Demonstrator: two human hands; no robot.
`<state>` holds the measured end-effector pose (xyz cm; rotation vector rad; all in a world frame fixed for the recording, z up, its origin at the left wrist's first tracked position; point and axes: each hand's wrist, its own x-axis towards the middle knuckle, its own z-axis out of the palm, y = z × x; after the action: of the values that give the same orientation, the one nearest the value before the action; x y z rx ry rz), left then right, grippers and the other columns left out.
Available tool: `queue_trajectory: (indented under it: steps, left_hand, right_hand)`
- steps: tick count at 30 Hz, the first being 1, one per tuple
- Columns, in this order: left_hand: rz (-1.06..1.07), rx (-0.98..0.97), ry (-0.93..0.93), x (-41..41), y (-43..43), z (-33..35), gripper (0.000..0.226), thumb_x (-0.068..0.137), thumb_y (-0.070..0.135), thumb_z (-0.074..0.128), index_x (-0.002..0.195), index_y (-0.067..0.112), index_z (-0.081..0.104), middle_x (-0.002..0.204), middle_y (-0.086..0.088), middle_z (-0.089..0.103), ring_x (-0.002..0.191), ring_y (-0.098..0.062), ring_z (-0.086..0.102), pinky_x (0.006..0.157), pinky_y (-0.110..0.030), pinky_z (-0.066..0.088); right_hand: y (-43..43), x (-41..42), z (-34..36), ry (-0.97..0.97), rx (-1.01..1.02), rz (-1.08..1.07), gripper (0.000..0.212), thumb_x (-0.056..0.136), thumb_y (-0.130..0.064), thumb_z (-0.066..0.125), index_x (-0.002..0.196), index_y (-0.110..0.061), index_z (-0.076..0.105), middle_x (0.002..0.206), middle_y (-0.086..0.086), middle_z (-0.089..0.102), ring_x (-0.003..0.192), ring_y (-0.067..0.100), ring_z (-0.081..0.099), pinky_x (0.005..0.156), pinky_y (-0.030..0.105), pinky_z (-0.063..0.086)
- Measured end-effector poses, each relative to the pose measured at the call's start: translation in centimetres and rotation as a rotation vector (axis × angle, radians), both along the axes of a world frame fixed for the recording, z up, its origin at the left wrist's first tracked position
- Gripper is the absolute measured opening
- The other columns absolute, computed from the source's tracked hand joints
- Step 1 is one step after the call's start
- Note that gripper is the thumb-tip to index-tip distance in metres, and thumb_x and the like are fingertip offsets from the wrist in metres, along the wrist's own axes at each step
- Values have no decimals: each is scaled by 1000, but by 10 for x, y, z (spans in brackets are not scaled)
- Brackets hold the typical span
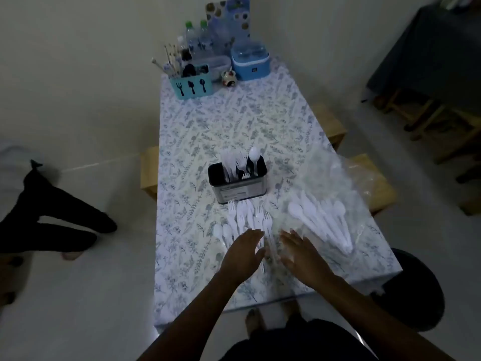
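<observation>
A dark metal cutlery holder (pixel 238 187) stands mid-table with white plastic forks, knives and a spoon upright in it. In front of it lies a loose pile of white plastic forks (pixel 250 217), with two spoons (pixel 221 231) at its left. A second pile of white plastic spoons (pixel 320 220) lies to the right on clear plastic wrap. My left hand (pixel 242 254) and my right hand (pixel 302 256) are both flat with straight fingers, side by side over the near ends of the forks, a few handles showing between them.
The table (pixel 208 126) has a floral cloth. At its far end stand a blue cutlery caddy (pixel 191 86), water bottles (pixel 197 39), a blue lidded container (pixel 250 62) and a small figurine (pixel 229 78). Wooden stools flank the table. Another person's legs (pixel 52 220) lie on the floor at left.
</observation>
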<state>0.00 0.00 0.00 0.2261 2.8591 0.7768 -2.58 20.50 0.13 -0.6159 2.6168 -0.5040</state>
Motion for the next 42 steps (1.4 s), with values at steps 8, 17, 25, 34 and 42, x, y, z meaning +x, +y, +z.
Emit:
queue_trajectory:
  steps: [8,17,25,34,42]
  left_hand:
    - [173,-14,-74,-4,24,-14,48,97,33,51,141,14,45,145,-3,47,137,-18,39,116,-27,25]
    - [422,-14,-52,-12,26,-17,41,91,22,60,129,9,56,131,-7,57,125,-21,50,108,-29,36]
    - [468,12,-80,-10,-6,-17,41,89,22,63,128,12,56,124,-4,58,114,-19,52,100,-24,38]
    - [390,61,-113,-19,-35,-29,39,87,22,65,123,13,56,113,-4,57,102,-18,54,91,-29,46]
    - [520,152,-76,-16,-58,-35,22,87,17,61,108,14,57,99,-1,56,87,-14,55,75,-28,48]
  right_hand:
    - [1,-26,-37,108,41,116,54,82,-28,68,129,-6,55,137,10,53,129,31,48,99,49,43]
    - [-14,-40,-48,188,-64,183,38,72,-17,72,108,-9,66,110,6,67,101,27,63,84,40,54]
    - [-43,-35,-49,82,30,226,23,72,-38,69,81,-20,59,82,-2,60,78,21,57,61,33,45]
    - [-71,-29,-60,8,-52,-40,10,86,-18,60,78,-12,58,77,4,60,73,18,55,62,25,32]
    - [-80,-31,-43,-88,-164,-243,34,90,-18,57,62,-20,38,61,-6,38,58,13,41,54,28,28]
